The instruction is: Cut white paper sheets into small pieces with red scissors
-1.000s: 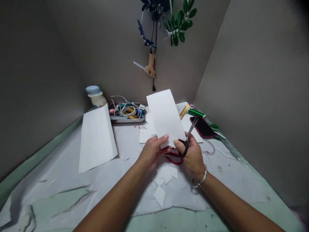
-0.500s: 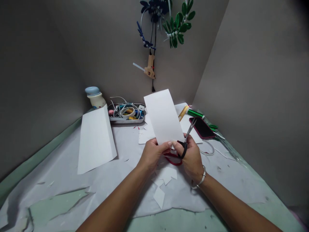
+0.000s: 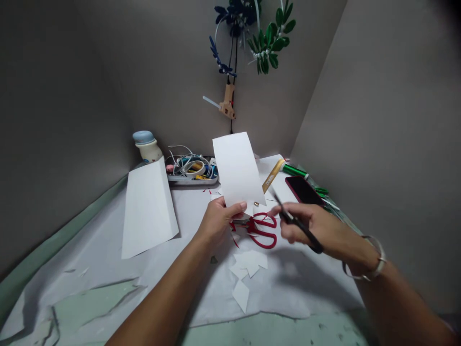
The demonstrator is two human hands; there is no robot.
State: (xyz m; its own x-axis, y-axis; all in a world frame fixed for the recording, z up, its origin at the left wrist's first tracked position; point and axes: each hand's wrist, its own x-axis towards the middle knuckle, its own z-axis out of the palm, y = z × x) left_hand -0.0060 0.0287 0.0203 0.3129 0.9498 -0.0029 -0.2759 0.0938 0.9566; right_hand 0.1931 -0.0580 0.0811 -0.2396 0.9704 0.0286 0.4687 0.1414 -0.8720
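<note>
A white paper sheet (image 3: 237,168) is pinched at its lower edge by my left hand (image 3: 218,218), thumb in front, and stands up from the table. My right hand (image 3: 306,223) is to the right of the sheet, apart from it, with black-handled scissors (image 3: 295,223) in its fingers; the hand and blades are slightly blurred. Below the sheet lie red-handled scissors (image 3: 262,230), their blades partly hidden by my left hand. Small cut paper pieces (image 3: 241,294) rest on the table in front of my hands.
A folded white sheet (image 3: 147,211) stands at left, with a blue-lidded jar (image 3: 147,145) behind it. A metal tray (image 3: 192,181) holds cords and tape. At right are a phone (image 3: 304,190) and a green roll (image 3: 293,170). A glue gun (image 3: 227,103) hangs on the wall.
My right hand has let go of the paper's lower edge and moved right with the black-handled scissors. The red-handled scissors are now more exposed. My left hand keeps its pinch on the sheet.
</note>
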